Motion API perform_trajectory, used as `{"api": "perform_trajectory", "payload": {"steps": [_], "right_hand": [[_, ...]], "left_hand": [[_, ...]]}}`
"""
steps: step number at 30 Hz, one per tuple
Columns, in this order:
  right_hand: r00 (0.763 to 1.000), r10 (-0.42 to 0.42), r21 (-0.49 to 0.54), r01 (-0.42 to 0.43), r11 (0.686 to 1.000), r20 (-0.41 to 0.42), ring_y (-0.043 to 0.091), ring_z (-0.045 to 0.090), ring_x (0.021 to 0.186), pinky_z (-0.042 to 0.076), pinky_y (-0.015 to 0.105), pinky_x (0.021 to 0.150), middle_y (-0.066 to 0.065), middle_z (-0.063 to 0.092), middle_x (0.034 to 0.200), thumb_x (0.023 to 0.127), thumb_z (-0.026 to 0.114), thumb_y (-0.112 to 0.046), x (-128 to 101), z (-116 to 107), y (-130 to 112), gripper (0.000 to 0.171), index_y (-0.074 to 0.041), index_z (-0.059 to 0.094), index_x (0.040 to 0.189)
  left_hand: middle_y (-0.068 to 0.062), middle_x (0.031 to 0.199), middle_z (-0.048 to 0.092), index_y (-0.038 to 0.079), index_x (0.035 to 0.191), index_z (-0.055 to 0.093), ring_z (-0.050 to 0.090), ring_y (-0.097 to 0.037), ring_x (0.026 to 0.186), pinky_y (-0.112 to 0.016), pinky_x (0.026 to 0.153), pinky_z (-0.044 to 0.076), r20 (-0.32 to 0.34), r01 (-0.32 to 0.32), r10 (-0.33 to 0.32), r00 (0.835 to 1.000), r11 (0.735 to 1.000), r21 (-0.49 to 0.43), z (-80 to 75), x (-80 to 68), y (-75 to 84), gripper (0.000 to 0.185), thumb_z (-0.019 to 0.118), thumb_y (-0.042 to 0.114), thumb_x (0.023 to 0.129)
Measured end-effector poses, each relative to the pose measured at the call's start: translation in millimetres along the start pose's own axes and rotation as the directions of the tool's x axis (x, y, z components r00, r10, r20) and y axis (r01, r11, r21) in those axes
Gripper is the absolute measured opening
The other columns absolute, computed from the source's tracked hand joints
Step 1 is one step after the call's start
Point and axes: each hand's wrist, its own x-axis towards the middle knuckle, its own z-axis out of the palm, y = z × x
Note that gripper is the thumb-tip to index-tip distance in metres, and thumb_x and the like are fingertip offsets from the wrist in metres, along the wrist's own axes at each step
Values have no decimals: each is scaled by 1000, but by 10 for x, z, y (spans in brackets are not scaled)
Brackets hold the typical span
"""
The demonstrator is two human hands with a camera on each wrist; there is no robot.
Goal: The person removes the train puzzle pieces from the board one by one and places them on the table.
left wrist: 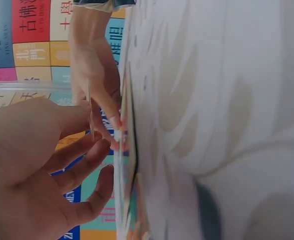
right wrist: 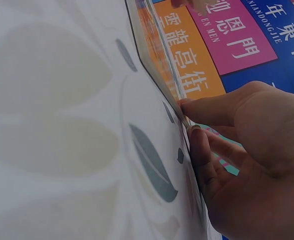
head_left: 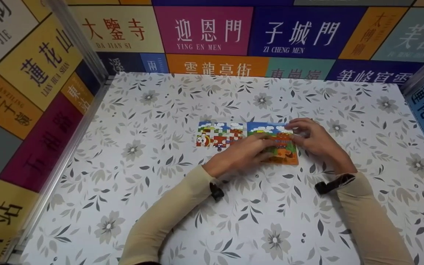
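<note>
A colourful picture board (head_left: 287, 158) lies on the patterned table, its cartoon scene partly covered by both hands. Just left of it is a jigsaw puzzle (head_left: 212, 127) of interlocked pieces, showing a red figure under a blue sky. My left hand (head_left: 250, 149) is above the board. In the left wrist view, its thumb and index finger pinch a thin puzzle piece (left wrist: 91, 112), seen edge-on, while the other fingers curve loosely. At the board's right side, my right hand (head_left: 313, 138) pinches the edge with thumb (right wrist: 207, 107) and index finger.
The white tabletop (head_left: 274, 209) carries a grey leaf and flower print. Panels with large Chinese lettering (head_left: 204, 31) stand along the back and both sides. A dark strap with a black clip (head_left: 326, 187) is on the right wrist.
</note>
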Motion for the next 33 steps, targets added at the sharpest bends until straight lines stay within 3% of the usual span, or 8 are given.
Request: {"api": "perform_trajectory", "payload": {"steps": [4,10,16,20,25,33], "right_hand": [[1000,25,7,-25,1000,-1,28,54,123,44,52,103,2,46,151,99,64,-16,-6,-1,-8,33,-18,66,131],[999,40,26,-39,999,-5,28,54,124,43,51,103,1,46,151,98,65,-18,7,-3,-21,32,-18,66,130],[999,54,37,-54,998,-1,26,53,124,44,48,101,0,46,151,99,66,-23,4,9,-14,33,-19,65,132],[999,46,35,-46,998,1,25,53,124,44,48,100,1,45,152,99,65,-23,-1,12,-15,34,-17,65,133],[999,48,39,-48,998,-3,25,54,124,44,49,101,1,45,152,99,65,-22,0,13,-4,34,-17,65,132],[998,64,41,-64,997,-4,28,54,124,43,49,101,2,45,152,99,64,-17,-1,9,-45,33,-16,65,132]], "left_hand": [[3,138,55,22,143,56,56,-8,117,-26,97,49,-43,-36,36,998,999,8,-87,-39,-28,41,50,37,105],[4,133,59,27,138,59,59,-9,114,-27,91,51,-128,-62,62,990,998,7,-199,-136,-123,36,53,38,104],[4,128,60,26,136,61,60,-9,109,-27,88,51,-174,-84,81,981,996,-13,-271,-250,-219,34,54,34,104],[5,130,57,27,135,61,58,-7,111,-27,89,52,-189,-54,56,980,998,12,-312,-339,-271,32,54,33,104],[7,131,56,28,134,61,59,-6,102,-26,82,52,-210,-18,18,977,1000,3,-352,-452,-325,32,53,38,104],[6,127,60,24,132,62,62,-7,105,-26,87,53,-246,12,-7,969,1000,18,-404,-590,-439,32,56,37,103]]}}
